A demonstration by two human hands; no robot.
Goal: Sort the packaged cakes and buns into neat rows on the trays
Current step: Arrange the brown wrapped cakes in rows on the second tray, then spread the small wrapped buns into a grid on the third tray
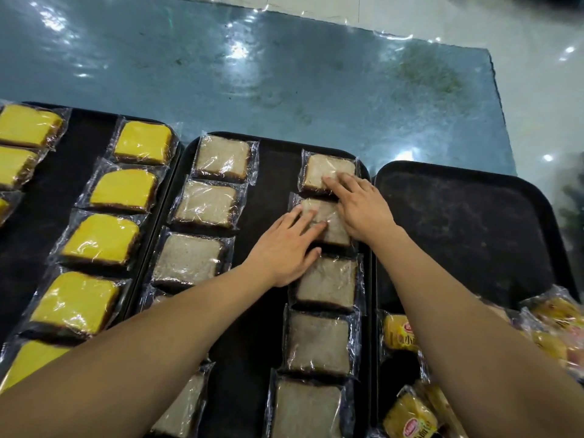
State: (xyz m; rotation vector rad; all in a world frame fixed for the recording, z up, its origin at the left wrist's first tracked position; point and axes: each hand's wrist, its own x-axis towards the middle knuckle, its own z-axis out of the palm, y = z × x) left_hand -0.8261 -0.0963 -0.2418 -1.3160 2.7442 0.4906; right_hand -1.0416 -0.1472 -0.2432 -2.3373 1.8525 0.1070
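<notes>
Three black trays lie side by side. The middle tray holds two columns of wrapped grey-brown cake slices. My left hand lies flat with straight fingers on the second slice of the right column. My right hand rests flat across that slice's right side, its fingertips reaching onto the top slice. The left tray carries columns of wrapped yellow cake slices. The right tray has several yellow-orange packaged buns piled at its near end.
The trays sit on a blue-green table top covered with clear glossy plastic. A pale floor shows past the table's right edge. My forearms cross the near part of the middle and right trays.
</notes>
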